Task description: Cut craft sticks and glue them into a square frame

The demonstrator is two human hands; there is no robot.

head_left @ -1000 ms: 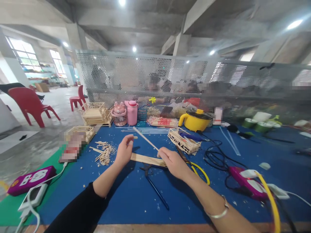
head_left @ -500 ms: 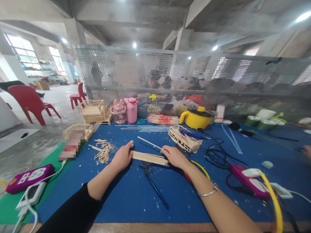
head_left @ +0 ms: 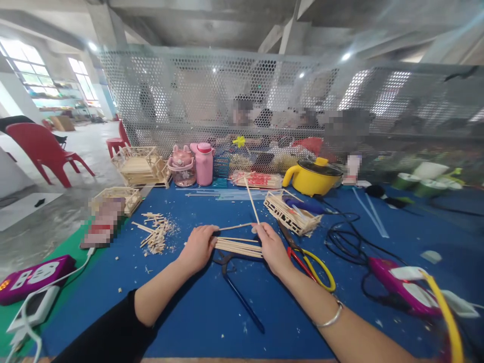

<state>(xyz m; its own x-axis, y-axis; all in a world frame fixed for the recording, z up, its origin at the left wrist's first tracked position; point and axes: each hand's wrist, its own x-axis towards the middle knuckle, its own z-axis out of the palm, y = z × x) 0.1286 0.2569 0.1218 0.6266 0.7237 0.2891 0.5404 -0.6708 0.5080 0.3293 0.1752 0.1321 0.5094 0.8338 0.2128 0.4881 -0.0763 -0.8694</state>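
Between the hands lies a row of thin wooden sticks, side by side on the blue table. My left hand is closed at the left end of one separate stick, just behind the row. Its other end meets the fingertips of my right hand. That hand is closed too, pinching another stick that points up and away; its palm is beside the row's right end. Blue-handled nippers lie in front of the row. Scissors with red and yellow handles rest by my right wrist.
Short stick offcuts are heaped on the left. A small stick-built frame, a yellow pot and a pink flask stand farther back. Black cables and a purple power strip occupy the right side.
The stick in my right hand has swung from pointing left to pointing up and away. Another stick now spans the gap between both hands. The camera view has shifted slightly.
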